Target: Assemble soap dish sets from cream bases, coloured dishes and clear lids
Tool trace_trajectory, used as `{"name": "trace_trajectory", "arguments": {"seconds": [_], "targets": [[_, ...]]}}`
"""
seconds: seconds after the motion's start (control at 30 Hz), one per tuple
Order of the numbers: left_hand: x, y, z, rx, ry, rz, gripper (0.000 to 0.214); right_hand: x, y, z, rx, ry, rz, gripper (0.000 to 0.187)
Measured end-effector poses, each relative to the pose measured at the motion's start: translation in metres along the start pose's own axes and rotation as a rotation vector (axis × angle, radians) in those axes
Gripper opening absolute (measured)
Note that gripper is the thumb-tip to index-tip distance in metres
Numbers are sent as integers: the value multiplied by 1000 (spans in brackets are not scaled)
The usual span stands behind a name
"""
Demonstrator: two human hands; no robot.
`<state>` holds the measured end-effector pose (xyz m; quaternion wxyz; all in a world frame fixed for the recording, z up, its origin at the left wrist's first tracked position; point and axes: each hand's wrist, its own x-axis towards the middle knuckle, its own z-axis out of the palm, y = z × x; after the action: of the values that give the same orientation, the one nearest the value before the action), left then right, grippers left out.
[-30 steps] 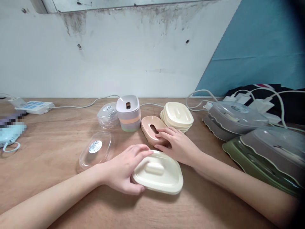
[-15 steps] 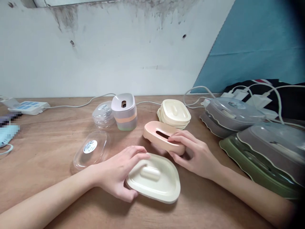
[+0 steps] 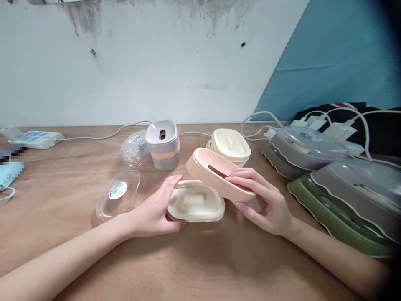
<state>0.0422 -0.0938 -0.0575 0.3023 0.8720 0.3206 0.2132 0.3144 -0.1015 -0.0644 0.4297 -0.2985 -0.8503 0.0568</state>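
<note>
My left hand (image 3: 164,207) grips the left end of a cream soap-dish base (image 3: 197,211), a shallow oval piece with a raised ridge in its middle. It is tilted, with its hollow side toward me. My right hand (image 3: 261,200) holds the right end of a peach soap-dish tray (image 3: 203,169) with a long slot, fingers at the slot and thumb below. The peach tray slants down to the right, just above and behind the cream base; whether they touch I cannot tell. Left of my left hand lies a clear lid (image 3: 125,190) with a round sticker.
Behind are stacked clear lids (image 3: 134,150), a stack of lilac and peach trays (image 3: 163,142) and stacked cream bases (image 3: 232,144). Grey and green dishes (image 3: 332,213) with clear covers stand at right. White cables (image 3: 109,134) run along the wall. A power strip (image 3: 39,139) lies at left.
My left hand has lifted and tilted the cream base away from me. My right hand has raised the peach tray slightly and moved it right, tilting it more.
</note>
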Motion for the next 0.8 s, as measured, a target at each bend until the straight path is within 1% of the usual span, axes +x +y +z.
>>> {"name": "trace_trajectory", "arguments": {"seconds": [0.07, 0.17, 0.27, 0.33, 0.4, 0.53, 0.6, 0.73, 0.8], "targets": [[0, -1, 0, -38, 15, -24, 89, -1, 0, 1, 17, -47, -45, 45], [-1, -5, 2, -123, 49, -45, 102, -2, -2, 4, 37, -197, -67, 42], [-3, -9, 4, -188, 48, -51, 105, -2, -4, 6, 42, -360, 9, 34], [-3, -10, 4, -185, 39, -53, 102, -2, -4, 5, 56, -422, 63, 34], [-2, -10, 3, -164, 53, -54, 98, -1, -3, 4, 74, -458, 99, 35], [1, -10, 3, -101, 142, -104, 93, -2, -2, 3, 72, -525, 128, 35], [2, -11, 3, -76, 159, -116, 90, -2, -3, 4, 50, -541, 152, 39], [0, -11, 4, -35, 107, -70, 99, -3, -3, 8, 7, -522, 217, 60], [-2, -9, 4, 7, 73, -59, 97, -3, -3, 9, 3, -534, 239, 67]]}}
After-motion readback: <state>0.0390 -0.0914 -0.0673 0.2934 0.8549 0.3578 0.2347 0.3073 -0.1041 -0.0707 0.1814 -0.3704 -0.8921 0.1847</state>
